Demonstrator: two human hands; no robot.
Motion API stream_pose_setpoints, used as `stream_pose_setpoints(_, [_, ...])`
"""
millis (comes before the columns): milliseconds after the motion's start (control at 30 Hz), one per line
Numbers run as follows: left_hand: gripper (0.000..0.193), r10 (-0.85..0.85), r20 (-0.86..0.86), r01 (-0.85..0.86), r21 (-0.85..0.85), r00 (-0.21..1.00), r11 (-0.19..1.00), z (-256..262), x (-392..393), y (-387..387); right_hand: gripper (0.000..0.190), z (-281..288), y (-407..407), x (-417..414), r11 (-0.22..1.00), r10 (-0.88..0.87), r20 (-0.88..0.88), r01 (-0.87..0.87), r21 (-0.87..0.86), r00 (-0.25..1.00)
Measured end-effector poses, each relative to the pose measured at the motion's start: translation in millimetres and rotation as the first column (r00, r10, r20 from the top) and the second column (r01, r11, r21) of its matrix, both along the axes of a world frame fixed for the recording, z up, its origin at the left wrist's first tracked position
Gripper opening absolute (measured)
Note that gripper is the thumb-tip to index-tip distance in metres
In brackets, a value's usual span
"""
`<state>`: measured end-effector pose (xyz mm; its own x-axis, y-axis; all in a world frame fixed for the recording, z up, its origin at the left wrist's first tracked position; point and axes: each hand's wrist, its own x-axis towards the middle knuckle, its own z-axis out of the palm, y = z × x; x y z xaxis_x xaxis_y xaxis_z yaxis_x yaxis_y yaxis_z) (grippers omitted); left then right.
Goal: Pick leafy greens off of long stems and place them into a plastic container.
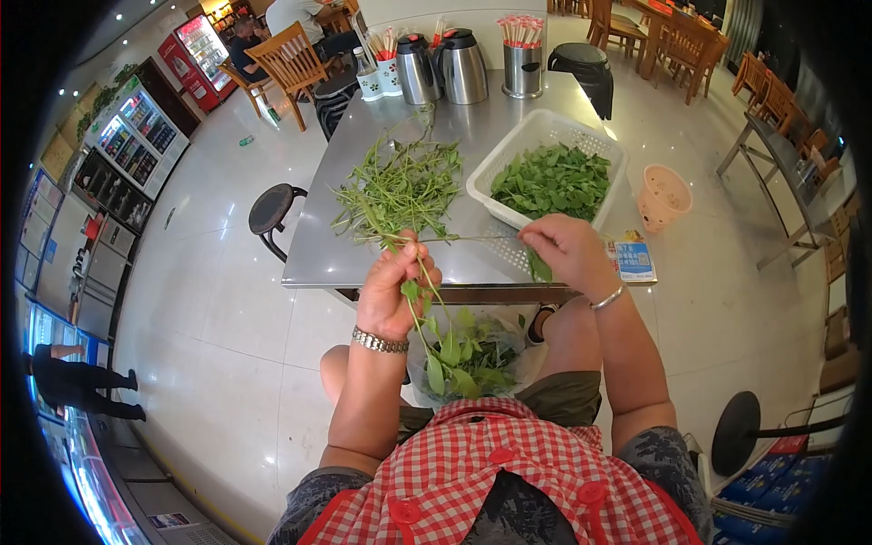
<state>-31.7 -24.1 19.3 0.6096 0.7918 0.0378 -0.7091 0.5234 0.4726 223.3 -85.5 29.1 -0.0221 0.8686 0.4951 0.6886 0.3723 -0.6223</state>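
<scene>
My left hand (398, 289) grips a few leafy green stalks (436, 344) whose leaves hang down over my lap. Pinched in my right hand (565, 252) is a green leaf sprig (539, 267), and a thin stem (470, 238) stretches between both hands. Beyond my left hand, a heap of mostly bare stems (402, 187) lies on the metal table (340, 269). Past my right hand stands a white perforated plastic basket (480, 180) holding picked leaves (552, 180). Between my knees, a clear plastic bag (422, 385) contains more leafy greens (487, 357).
At the table's far side are two steel thermos jugs (463, 68), a chopstick holder (522, 71) and a white flowered caddy (378, 78). A printed card (633, 259) lies at the right corner. A pink bin (664, 197) and a round stool (269, 211) flank the table.
</scene>
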Motion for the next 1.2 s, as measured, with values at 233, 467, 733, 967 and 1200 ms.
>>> stream_pose_setpoints(233, [0.014,0.021,-0.057,-0.016,0.078,0.998,0.997,3,3,-4,0.027,-24,28,62,0.801,-0.596,0.393,0.492,0.34,0.7])
stream_pose_setpoints(467, [0.014,-0.004,-0.009,0.004,0.034,1.0,0.999,2,1,-4,0.025,0,26,21,0.904,0.177,-0.454,-0.327,-0.277,0.873])
stream_pose_setpoints(733, [0.016,-0.057,0.111,0.067,-0.085,0.992,0.994,12,1,-7,0.017,-45,18,3,0.464,0.336,-0.937,-0.882,0.077,0.094])
stream_pose_setpoints(967, [0.018,-0.071,0.166,0.085,-0.079,0.984,0.993,14,-5,-8,0.018,-41,15,11,0.658,0.091,-0.961,-0.74,-0.14,0.262])
stream_pose_setpoints(1200, [0.019,-0.078,0.144,0.087,-0.061,0.986,0.994,17,-6,-6,0.018,-26,9,11,0.843,0.133,-0.697,-0.45,-0.294,0.704])
